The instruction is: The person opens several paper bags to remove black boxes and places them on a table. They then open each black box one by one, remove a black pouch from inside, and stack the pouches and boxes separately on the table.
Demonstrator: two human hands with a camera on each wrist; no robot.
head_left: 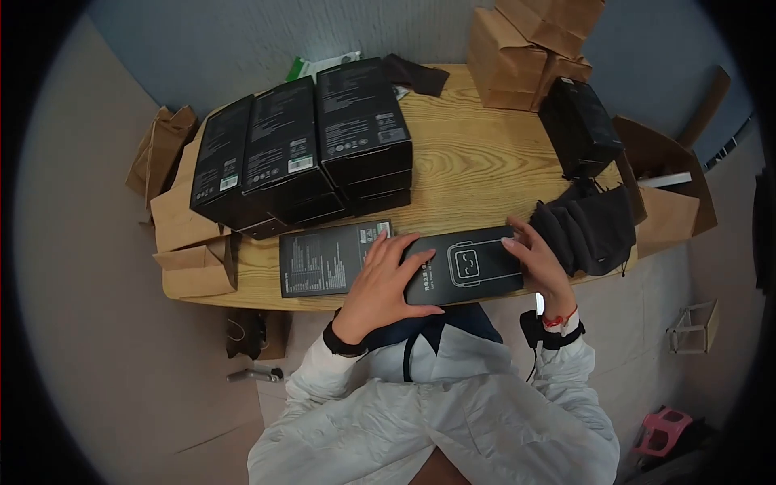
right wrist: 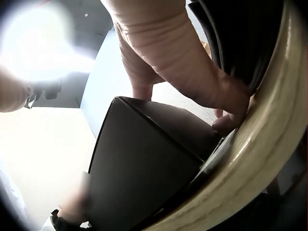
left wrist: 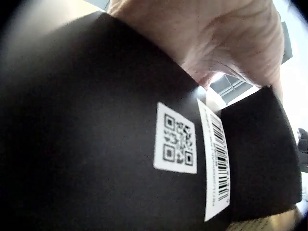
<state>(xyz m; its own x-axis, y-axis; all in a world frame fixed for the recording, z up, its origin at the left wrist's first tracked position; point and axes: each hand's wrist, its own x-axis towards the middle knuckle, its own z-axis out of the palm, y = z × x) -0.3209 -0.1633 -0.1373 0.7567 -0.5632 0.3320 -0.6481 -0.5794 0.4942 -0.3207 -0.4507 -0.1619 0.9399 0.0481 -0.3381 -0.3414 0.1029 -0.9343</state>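
Observation:
A flat black box [head_left: 465, 263] with a white line drawing of a watch-like face lies at the table's near edge, between both hands. My left hand [head_left: 376, 283] spans its left end, thumb along the near side and fingers spread over the top. At the right end, my right hand [head_left: 543, 263] grips the corner, thumb on top. The right wrist view shows the right fingertips [right wrist: 226, 122] low on the box's side [right wrist: 144, 163], close to the table. In the left wrist view, a QR sticker [left wrist: 177, 139] and a barcode label [left wrist: 215, 163] appear on black box surfaces.
Left of the hands lies a second flat box [head_left: 323, 259] covered in print. Large black boxes [head_left: 283, 145] are stacked behind it. Dark cloth pouches [head_left: 586, 226], another black box [head_left: 580, 125] and paper bags [head_left: 517, 61] sit on the right. An opened paper bag [head_left: 194, 242] is at left.

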